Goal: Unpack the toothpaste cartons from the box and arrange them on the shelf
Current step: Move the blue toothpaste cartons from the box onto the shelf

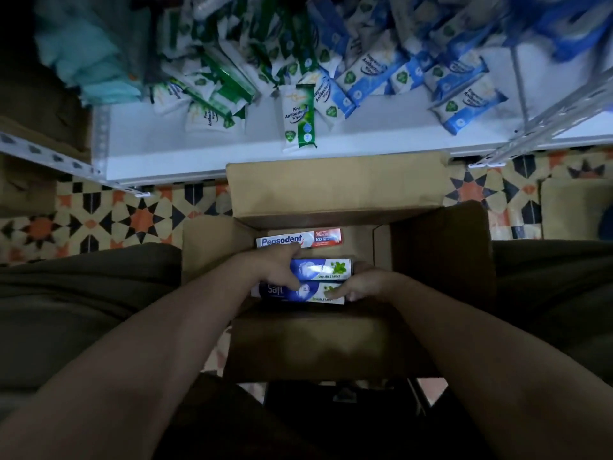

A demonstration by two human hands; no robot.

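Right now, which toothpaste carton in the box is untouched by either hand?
The red-and-white Pepsodent carton, farthest from the person; both hands grip the two blue Double Mint cartons.

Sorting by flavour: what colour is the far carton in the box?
White with a red end, head view.

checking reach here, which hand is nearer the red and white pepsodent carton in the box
Left. The left hand touches the Pepsodent carton's near edge; the right hand sits lower right, on the blue double mint cartons.
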